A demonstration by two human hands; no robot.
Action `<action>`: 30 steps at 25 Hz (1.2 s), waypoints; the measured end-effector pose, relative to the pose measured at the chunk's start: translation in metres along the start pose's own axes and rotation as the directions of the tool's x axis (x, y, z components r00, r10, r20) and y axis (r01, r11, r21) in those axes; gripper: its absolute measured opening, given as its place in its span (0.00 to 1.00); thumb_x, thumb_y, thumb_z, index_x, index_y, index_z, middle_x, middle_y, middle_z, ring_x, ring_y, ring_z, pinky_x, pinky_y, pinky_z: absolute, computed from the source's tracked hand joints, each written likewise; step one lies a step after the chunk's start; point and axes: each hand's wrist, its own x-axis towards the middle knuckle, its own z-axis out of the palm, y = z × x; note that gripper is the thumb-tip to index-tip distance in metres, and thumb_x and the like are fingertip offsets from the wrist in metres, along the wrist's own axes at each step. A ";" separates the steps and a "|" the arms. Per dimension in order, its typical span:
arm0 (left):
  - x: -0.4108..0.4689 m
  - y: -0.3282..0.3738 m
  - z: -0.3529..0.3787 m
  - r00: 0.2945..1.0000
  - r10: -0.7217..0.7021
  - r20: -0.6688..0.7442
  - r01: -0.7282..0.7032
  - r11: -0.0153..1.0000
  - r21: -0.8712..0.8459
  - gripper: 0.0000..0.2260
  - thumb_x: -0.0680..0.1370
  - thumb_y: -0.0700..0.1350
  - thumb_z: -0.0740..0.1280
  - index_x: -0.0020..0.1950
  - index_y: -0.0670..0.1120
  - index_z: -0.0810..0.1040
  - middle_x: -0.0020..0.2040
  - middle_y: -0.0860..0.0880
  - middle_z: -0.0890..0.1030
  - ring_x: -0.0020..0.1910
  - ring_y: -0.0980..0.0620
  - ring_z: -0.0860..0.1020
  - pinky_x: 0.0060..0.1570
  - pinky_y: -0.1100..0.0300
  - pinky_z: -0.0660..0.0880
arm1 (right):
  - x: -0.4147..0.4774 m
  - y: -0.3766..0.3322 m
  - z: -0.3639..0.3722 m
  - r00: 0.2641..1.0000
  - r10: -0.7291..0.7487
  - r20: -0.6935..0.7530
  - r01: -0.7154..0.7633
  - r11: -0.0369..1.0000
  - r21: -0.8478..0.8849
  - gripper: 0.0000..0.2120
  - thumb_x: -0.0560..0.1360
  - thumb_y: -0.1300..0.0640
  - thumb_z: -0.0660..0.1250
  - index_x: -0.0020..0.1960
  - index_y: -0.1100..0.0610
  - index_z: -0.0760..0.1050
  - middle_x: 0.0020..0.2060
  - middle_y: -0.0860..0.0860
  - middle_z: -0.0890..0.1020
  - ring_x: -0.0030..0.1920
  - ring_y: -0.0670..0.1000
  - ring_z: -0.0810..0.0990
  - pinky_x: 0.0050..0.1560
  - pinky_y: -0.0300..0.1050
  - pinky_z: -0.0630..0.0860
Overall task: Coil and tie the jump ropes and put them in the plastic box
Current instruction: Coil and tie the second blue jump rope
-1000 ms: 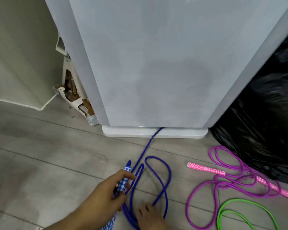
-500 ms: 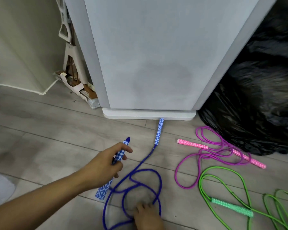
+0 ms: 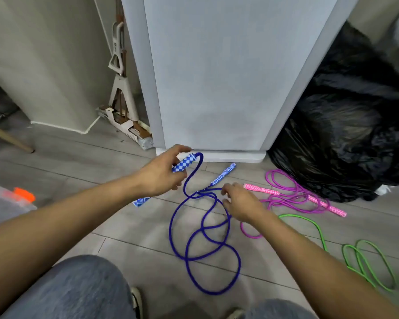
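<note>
My left hand (image 3: 162, 174) grips one blue-and-white checkered handle (image 3: 185, 162) of the blue jump rope (image 3: 194, 240) and holds it tilted above the floor. The cord hangs from it and lies in loose loops on the floor. The second blue handle (image 3: 224, 174) lies flat near the grey cabinet's base. My right hand (image 3: 240, 203) is at the cord just below that handle, with the cord running between its thumb and forefinger. A pink rope (image 3: 293, 194) and a green rope (image 3: 364, 261) lie uncoiled to the right. The plastic box (image 3: 0, 203) with an orange latch shows at the left edge.
A tall grey cabinet (image 3: 217, 77) stands straight ahead and a full black bag (image 3: 346, 134) sits at its right. A folded mop (image 3: 120, 88) leans left of the cabinet. A wooden leg (image 3: 9, 139) slants at far left. My knees in jeans (image 3: 78, 291) are at the bottom.
My left hand lifted the blue handle up and toward the cabinet. My right hand left the loops and moved up to the cord near the second handle. The view pulled back.
</note>
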 end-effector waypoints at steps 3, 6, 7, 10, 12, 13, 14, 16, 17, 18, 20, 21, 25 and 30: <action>-0.019 0.041 -0.011 0.998 0.026 -0.057 -0.030 0.997 -0.067 0.09 0.78 0.37 0.63 0.56 0.43 0.78 0.40 0.47 0.79 0.34 0.46 0.75 0.43 0.49 0.80 | -0.014 -0.026 -0.073 0.995 -0.021 -0.101 0.051 0.953 0.299 0.20 0.75 0.56 0.69 0.66 0.49 0.71 0.58 0.51 0.77 0.53 0.51 0.78 0.53 0.45 0.76; -0.046 0.082 -0.017 0.991 0.080 -0.109 -0.106 0.960 -0.258 0.12 0.80 0.49 0.64 0.43 0.41 0.75 0.35 0.44 0.73 0.32 0.46 0.72 0.38 0.50 0.77 | -0.040 -0.073 -0.133 0.983 -0.122 -0.136 0.179 0.786 0.591 0.21 0.74 0.56 0.72 0.65 0.46 0.73 0.60 0.46 0.78 0.58 0.45 0.78 0.56 0.39 0.74; -0.054 0.093 -0.018 0.983 0.107 -0.147 -0.147 0.944 -0.297 0.16 0.80 0.52 0.64 0.40 0.42 0.73 0.34 0.44 0.72 0.31 0.46 0.72 0.37 0.51 0.77 | -0.048 -0.087 -0.146 0.977 -0.154 -0.146 0.212 0.747 0.630 0.15 0.76 0.55 0.70 0.62 0.48 0.76 0.58 0.46 0.81 0.58 0.45 0.80 0.57 0.39 0.75; -0.074 0.117 -0.025 0.937 0.134 -0.322 -0.266 0.872 -0.411 0.19 0.82 0.54 0.62 0.38 0.43 0.71 0.32 0.45 0.70 0.27 0.46 0.70 0.34 0.51 0.78 | -0.071 -0.118 -0.167 0.973 -0.162 -0.167 0.232 0.689 0.686 0.11 0.82 0.53 0.62 0.50 0.54 0.82 0.45 0.51 0.87 0.50 0.48 0.85 0.58 0.44 0.78; -0.082 0.126 -0.034 0.897 0.115 -0.427 -0.324 0.829 -0.456 0.17 0.83 0.50 0.60 0.39 0.41 0.73 0.32 0.45 0.71 0.26 0.48 0.70 0.33 0.52 0.77 | -0.080 -0.121 -0.172 0.979 -0.112 -0.168 0.197 0.712 0.674 0.15 0.82 0.49 0.61 0.47 0.55 0.82 0.39 0.52 0.87 0.47 0.53 0.85 0.59 0.52 0.79; -0.084 0.128 -0.037 0.875 0.108 -0.471 -0.348 0.817 -0.459 0.16 0.83 0.48 0.60 0.40 0.41 0.75 0.33 0.45 0.72 0.26 0.49 0.71 0.33 0.53 0.77 | -0.085 -0.120 -0.172 0.983 -0.090 -0.159 0.175 0.720 0.672 0.16 0.82 0.48 0.61 0.45 0.55 0.82 0.37 0.53 0.86 0.47 0.56 0.84 0.59 0.54 0.79; -0.086 0.127 -0.040 0.857 0.098 -0.506 -0.364 0.811 -0.458 0.15 0.83 0.47 0.59 0.41 0.41 0.76 0.34 0.45 0.73 0.27 0.49 0.71 0.33 0.54 0.77 | -0.089 -0.118 -0.169 0.988 -0.058 -0.142 0.140 0.717 0.683 0.17 0.82 0.47 0.61 0.44 0.56 0.82 0.34 0.53 0.84 0.44 0.57 0.84 0.58 0.54 0.79; -0.088 0.116 -0.042 0.846 0.054 -0.530 -0.349 0.808 -0.475 0.15 0.82 0.45 0.59 0.42 0.41 0.78 0.35 0.46 0.74 0.29 0.50 0.71 0.33 0.55 0.76 | -0.097 -0.115 -0.164 0.992 0.032 -0.123 0.073 0.652 0.755 0.18 0.82 0.47 0.63 0.41 0.58 0.79 0.27 0.50 0.77 0.34 0.53 0.80 0.52 0.53 0.80; -0.088 0.108 -0.041 0.860 0.027 -0.510 -0.319 0.808 -0.495 0.15 0.82 0.44 0.58 0.42 0.41 0.80 0.35 0.46 0.75 0.30 0.50 0.71 0.34 0.55 0.74 | -0.100 -0.115 -0.164 0.987 0.077 -0.138 0.060 0.623 0.780 0.18 0.81 0.47 0.63 0.39 0.58 0.77 0.25 0.49 0.72 0.30 0.51 0.75 0.45 0.51 0.79; -0.087 0.098 -0.040 0.883 -0.002 -0.469 -0.270 0.814 -0.514 0.16 0.82 0.43 0.58 0.42 0.41 0.81 0.35 0.46 0.75 0.30 0.50 0.71 0.35 0.55 0.73 | -0.105 -0.117 -0.166 0.978 0.122 -0.168 0.060 0.605 0.794 0.17 0.81 0.48 0.63 0.39 0.57 0.75 0.25 0.48 0.68 0.27 0.50 0.70 0.37 0.49 0.75; -0.086 0.081 -0.039 0.932 -0.076 -0.355 -0.126 0.849 -0.513 0.17 0.83 0.42 0.55 0.44 0.40 0.82 0.34 0.45 0.74 0.29 0.50 0.71 0.35 0.55 0.73 | -0.110 -0.125 -0.176 0.955 0.201 -0.217 0.082 0.525 0.847 0.12 0.80 0.53 0.61 0.39 0.56 0.72 0.25 0.47 0.64 0.27 0.49 0.62 0.29 0.44 0.63; -0.085 0.075 -0.038 0.946 -0.105 -0.306 -0.060 0.872 -0.486 0.17 0.83 0.42 0.54 0.45 0.40 0.82 0.34 0.45 0.74 0.29 0.50 0.71 0.36 0.55 0.73 | -0.112 -0.130 -0.180 0.950 0.218 -0.222 0.104 0.450 0.887 0.11 0.79 0.56 0.59 0.39 0.56 0.71 0.25 0.47 0.64 0.27 0.49 0.59 0.28 0.43 0.59; -0.083 0.078 -0.032 0.969 -0.066 -0.237 -0.050 0.890 -0.454 0.16 0.84 0.42 0.55 0.46 0.40 0.80 0.32 0.46 0.73 0.30 0.49 0.73 0.40 0.53 0.75 | -0.110 -0.142 -0.181 0.919 0.119 -0.377 0.280 0.477 0.833 0.14 0.83 0.57 0.54 0.44 0.58 0.74 0.27 0.50 0.64 0.26 0.48 0.59 0.26 0.39 0.58; -0.079 0.084 -0.034 0.978 0.036 -0.207 -0.137 0.857 -0.496 0.13 0.84 0.40 0.56 0.55 0.43 0.81 0.40 0.45 0.82 0.38 0.48 0.82 0.48 0.54 0.82 | -0.099 -0.143 -0.175 0.837 0.155 -0.525 0.329 0.626 0.707 0.14 0.84 0.53 0.56 0.52 0.51 0.81 0.26 0.43 0.68 0.27 0.44 0.64 0.30 0.39 0.64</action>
